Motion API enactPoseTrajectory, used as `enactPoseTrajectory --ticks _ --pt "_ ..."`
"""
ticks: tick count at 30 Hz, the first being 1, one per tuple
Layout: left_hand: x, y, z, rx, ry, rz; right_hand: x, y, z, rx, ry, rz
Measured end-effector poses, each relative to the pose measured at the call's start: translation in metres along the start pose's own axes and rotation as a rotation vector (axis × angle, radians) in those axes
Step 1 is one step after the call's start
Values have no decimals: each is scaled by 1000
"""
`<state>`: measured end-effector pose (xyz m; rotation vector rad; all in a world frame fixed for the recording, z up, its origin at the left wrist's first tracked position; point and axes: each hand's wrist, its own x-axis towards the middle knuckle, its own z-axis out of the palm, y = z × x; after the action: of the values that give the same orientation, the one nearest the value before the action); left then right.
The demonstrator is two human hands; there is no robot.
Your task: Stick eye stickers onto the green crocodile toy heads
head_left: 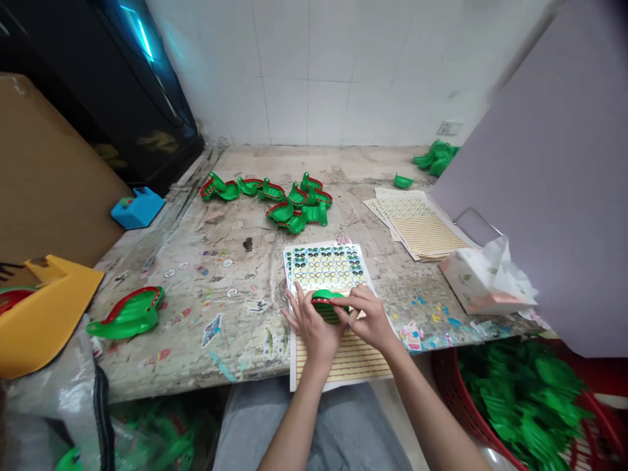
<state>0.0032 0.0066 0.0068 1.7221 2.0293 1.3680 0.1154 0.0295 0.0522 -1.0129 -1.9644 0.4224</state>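
Note:
A green plastic crocodile jaw with a red rim (328,304) is held low over a sticker sheet (324,268). My left hand (314,320) grips its near side. My right hand (367,315) pinches its top from the other side, and those fingertips hide part of it. The sheet has rows of small printed oval stickers and lies on a striped paper sheet (343,363) at the worn table's (230,340) near edge. Several similar green crocodile pieces (289,199) lie farther back, beyond my hands' reach of contact.
A larger green crocodile piece (127,314) lies at left beside a yellow tray (44,314). A red basket (464,399) of green parts sits below right. A tissue box (483,281), stacked papers (417,222) and a blue object (137,208) surround the table.

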Motion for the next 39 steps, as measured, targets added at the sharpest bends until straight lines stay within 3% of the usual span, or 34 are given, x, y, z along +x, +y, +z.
enactPoseTrajectory --ticks 2,7,13,17,21,23,26,28,31,35,39 --pt "2 2 0 47 34 -3 3 -4 1 -85 24 -57" --pt "-4 0 5 -49 82 24 -3 2 6 -195 8 10" --pt "-15 5 2 52 98 -22 -9 13 6 -183 -26 -157" --pt "-18 10 2 35 119 -114 -11 15 -4 -32 -150 -70" --pt "-21 8 4 -19 143 -112 -4 27 -12 274 -338 148" --pt "-21 8 5 -15 157 -141 11 41 -2 419 -283 306" --pt "-22 10 6 16 157 -191 51 67 33 304 -86 481" --pt "-23 12 6 38 156 -209 80 82 60 151 -29 453" --pt "-24 12 6 61 160 -220 110 99 89 -30 -14 296" --pt "-24 11 6 49 165 -212 118 109 101 -106 -14 178" --pt "-23 11 6 45 169 -199 113 113 104 -205 -30 182"
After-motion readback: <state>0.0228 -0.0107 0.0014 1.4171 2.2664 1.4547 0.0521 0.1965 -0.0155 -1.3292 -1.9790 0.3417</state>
